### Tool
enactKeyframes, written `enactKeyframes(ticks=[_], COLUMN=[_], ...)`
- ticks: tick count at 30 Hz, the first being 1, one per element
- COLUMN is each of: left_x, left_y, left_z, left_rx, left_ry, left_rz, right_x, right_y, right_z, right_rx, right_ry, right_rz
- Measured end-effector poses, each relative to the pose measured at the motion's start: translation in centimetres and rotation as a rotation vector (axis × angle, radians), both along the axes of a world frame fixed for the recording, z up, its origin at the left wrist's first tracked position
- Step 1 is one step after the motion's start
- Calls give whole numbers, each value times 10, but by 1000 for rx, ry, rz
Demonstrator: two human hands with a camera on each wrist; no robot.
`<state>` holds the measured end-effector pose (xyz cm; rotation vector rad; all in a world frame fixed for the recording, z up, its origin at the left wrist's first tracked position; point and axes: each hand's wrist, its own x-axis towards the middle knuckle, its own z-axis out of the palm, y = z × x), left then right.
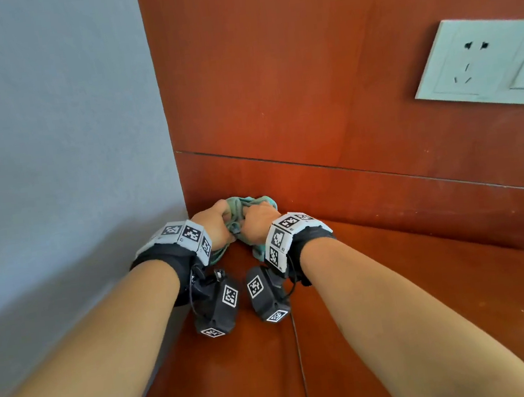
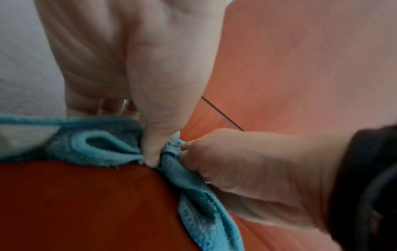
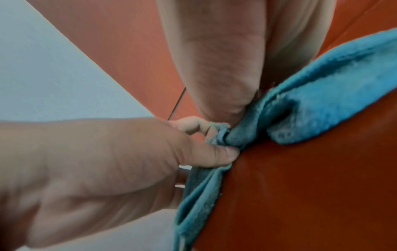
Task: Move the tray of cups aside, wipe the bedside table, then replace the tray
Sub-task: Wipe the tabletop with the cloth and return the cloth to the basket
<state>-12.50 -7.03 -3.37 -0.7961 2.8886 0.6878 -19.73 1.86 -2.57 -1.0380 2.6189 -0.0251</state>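
Both hands are on the cloth (image 1: 248,204), bunched in the back left corner of the table (image 1: 426,277). The left hand (image 1: 216,224) pinches a fold with curled fingers; the right hand (image 1: 261,219) grips it just beside. Knuckles nearly meet. A socket (image 1: 480,64) sits on the wood panel above. The tray is out of view.

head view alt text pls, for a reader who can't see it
Both hands, left hand and right hand, grip a bunched teal cloth in the back corner of a reddish wooden bedside table. A white wall socket sits on the wood panel, upper right.
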Motion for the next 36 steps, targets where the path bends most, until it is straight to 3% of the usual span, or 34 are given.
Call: enactKeyframes(ticks=[4, 7, 16, 21, 28, 36], left_x=[0, -9, -50, -54, -37, -66], left_y=[19, 55, 265, 357, 398, 400], left_z=[10, 24, 11, 1, -2, -8], left_rx=[-34, -84, -105, -79, -82, -102], left_ry=[-46, -125, -105, -110, -21, 2], left_rz=[-50, -194, -554, -625, -600, -554], right_x=[-4, -5, -13, 1, 11, -38], right_y=[40, 83, 302, 399, 439, 424], right_z=[4, 8, 5, 4, 3, -11], right_rx=[65, 125, 153, 164, 116, 133], right_ry=[50, 73, 62, 57, 99, 127], right_rz=[-15, -41, -323, -406, -412, -484])
